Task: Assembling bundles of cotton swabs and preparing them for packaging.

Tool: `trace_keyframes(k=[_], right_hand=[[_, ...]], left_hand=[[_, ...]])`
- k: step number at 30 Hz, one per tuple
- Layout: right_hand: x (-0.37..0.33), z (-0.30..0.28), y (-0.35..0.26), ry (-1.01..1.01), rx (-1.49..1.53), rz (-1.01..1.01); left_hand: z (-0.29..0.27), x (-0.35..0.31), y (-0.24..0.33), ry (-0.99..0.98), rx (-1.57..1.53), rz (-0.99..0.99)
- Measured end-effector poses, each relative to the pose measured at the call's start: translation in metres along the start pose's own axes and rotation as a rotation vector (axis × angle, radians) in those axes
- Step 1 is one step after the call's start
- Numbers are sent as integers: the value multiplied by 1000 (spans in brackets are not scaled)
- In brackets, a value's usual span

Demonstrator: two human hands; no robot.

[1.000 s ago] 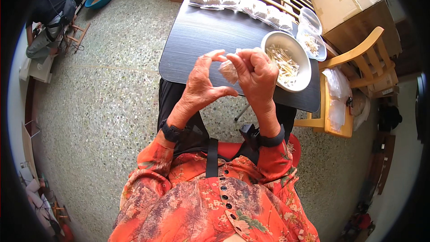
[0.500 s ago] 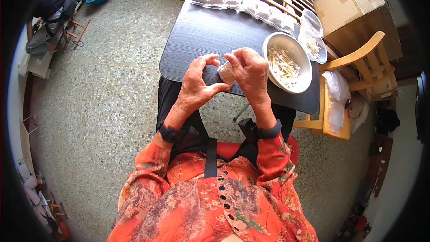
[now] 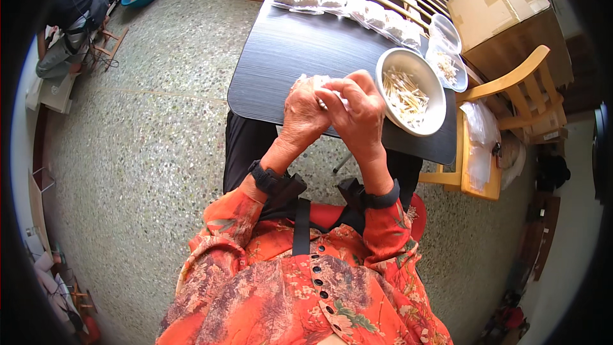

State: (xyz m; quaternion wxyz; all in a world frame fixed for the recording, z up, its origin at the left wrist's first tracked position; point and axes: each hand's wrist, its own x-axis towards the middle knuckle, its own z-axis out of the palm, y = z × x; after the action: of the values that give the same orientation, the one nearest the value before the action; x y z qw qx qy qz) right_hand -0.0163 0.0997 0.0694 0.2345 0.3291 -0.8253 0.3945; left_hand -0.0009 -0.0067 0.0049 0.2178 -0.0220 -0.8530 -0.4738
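Above the near edge of the dark table [image 3: 274, 57], my two hands meet around a small bundle of cotton swabs [image 3: 323, 105]. Its pale end shows between the fingers; the rest is hidden. My left hand [image 3: 308, 107] is closed around the bundle from the left. From the right, my right hand [image 3: 357, 112] presses bent fingers and thumb against it. Just right of that hand stands a white bowl [image 3: 437, 115] with loose cotton swabs [image 3: 405, 96] in it.
Along the table's far edge lies a row of clear bags [image 3: 333, 0] with pale contents. Clear tubs [image 3: 454, 80] stand behind the bowl. To the right are a wooden chair [image 3: 469, 182] with plastic bags and a cardboard box [image 3: 504, 13]. A person [image 3: 70, 6] sits far left.
My left hand has moved right and closed around the bundle, which it was half-open beside before. My right hand stays near the same spot, with its fingers now bent over the bundle.
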Motion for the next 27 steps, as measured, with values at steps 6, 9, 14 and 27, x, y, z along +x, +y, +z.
trace_keyframes(k=[6,9,14,27], right_hand=[[-15,-15,0,8,-64,-42],[-22,-12,-1,9,-45,-1],[-25,-3,0,6,25,-49],[-25,-6,7,6,-186,-62]], left_hand=[[-2,0,8,81,-106,145],[-3,0,7,90,-194,91],[-7,2,-2,-85,-150,117],[-14,7,6,-110,-275,107]])
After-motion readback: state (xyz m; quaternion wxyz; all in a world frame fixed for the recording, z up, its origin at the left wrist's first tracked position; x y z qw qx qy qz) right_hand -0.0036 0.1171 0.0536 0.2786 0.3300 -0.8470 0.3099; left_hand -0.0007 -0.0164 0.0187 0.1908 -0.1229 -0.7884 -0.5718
